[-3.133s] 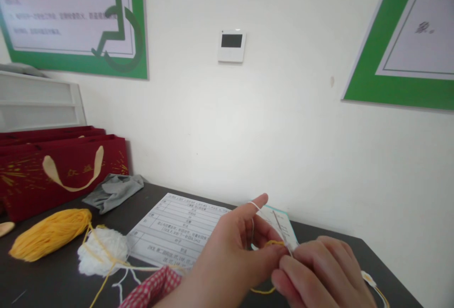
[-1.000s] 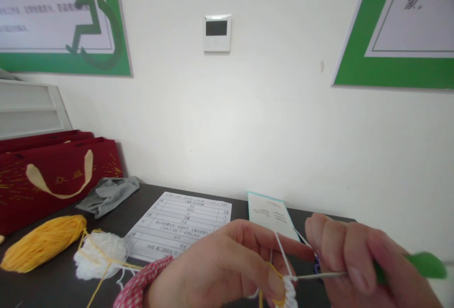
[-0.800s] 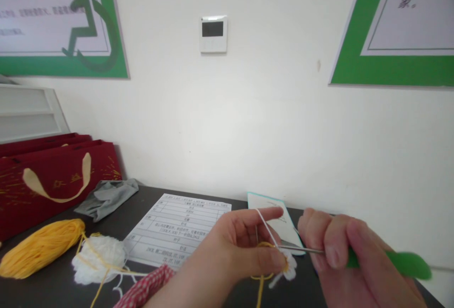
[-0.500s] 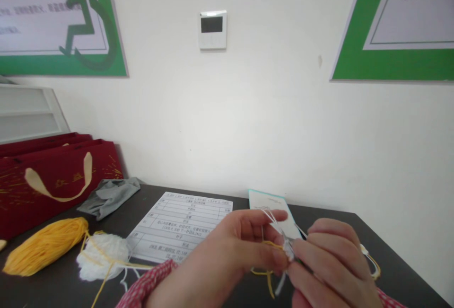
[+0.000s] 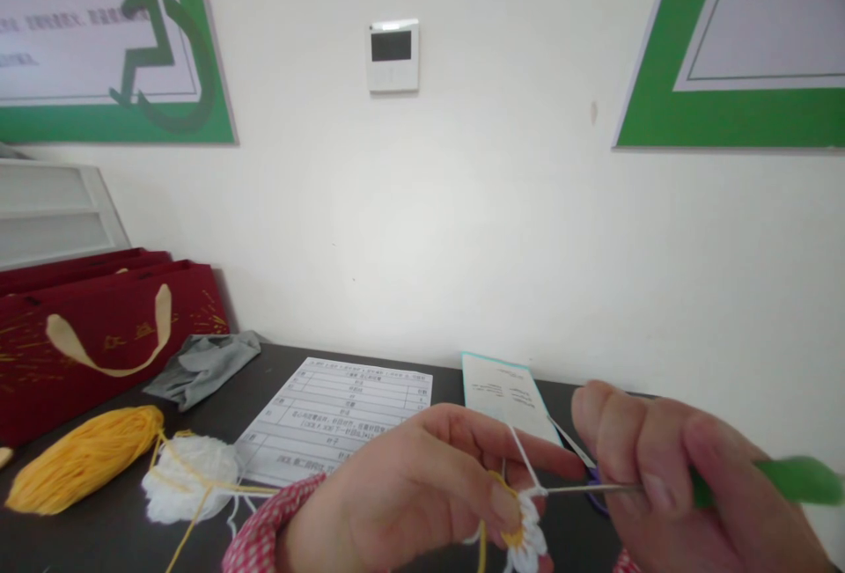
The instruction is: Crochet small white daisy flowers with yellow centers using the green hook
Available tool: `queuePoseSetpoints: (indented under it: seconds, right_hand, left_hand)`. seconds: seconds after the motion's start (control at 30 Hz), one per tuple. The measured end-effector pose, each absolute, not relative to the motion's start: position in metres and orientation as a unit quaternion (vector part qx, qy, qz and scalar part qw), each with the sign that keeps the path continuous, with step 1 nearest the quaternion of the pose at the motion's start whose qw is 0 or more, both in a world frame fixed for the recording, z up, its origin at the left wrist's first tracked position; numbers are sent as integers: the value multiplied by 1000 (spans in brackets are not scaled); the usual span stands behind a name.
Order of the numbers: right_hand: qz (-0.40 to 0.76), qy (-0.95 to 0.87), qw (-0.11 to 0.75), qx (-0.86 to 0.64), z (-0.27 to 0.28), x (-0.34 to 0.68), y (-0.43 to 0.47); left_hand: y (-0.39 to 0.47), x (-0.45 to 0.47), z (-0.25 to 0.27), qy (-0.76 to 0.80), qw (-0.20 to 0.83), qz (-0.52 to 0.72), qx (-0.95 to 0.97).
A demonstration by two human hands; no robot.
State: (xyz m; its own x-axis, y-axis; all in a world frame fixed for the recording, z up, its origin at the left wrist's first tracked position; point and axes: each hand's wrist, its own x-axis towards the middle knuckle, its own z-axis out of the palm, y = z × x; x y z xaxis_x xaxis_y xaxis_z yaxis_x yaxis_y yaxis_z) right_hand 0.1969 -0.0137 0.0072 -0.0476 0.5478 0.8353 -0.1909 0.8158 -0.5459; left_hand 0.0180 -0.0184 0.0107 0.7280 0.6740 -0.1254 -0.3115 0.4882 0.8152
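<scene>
My left hand (image 5: 429,485) pinches a small white-and-yellow crochet piece (image 5: 528,533) between thumb and fingers, low in the view. A strand of white yarn (image 5: 525,459) runs from its extended index finger down to the work. My right hand (image 5: 666,467) is closed around a crochet hook with a green handle (image 5: 785,478). The hook's thin metal shaft points left, and its tip meets the white yarn at the top edge of the piece. Yellow yarn hangs below my left hand.
On the dark table lie a yellow skein (image 5: 85,459), a white yarn ball (image 5: 191,478), a printed sheet (image 5: 336,419), and a booklet (image 5: 505,393). Purple-handled scissors (image 5: 598,494) are partly hidden behind my right hand. A grey cloth (image 5: 204,366) and red gift bags (image 5: 112,326) stand left.
My right hand has drawn away to the right and turned, bringing the green handle into view. My left hand has tilted, so the piece's white petals and yellow centre now show.
</scene>
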Motion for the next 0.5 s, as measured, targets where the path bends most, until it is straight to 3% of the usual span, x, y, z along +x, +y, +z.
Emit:
queuePoseSetpoints:
  seconds: [0.1,0.23,0.37,0.5]
  right_hand:
    - [371,-625,672,-139,8,192,-12]
    - [344,-626,683,-154,1,185,-15]
    - [175,-697,665,-201,-7,180,-23]
    - [-89,-796,560,-211,-13,187,-22]
  left_hand:
    - [-23,20,12,254,796,357,416]
    - [-30,24,15,323,705,482,408]
    - [-32,32,15,384,598,528,464]
    - [-33,36,14,392,549,532,512]
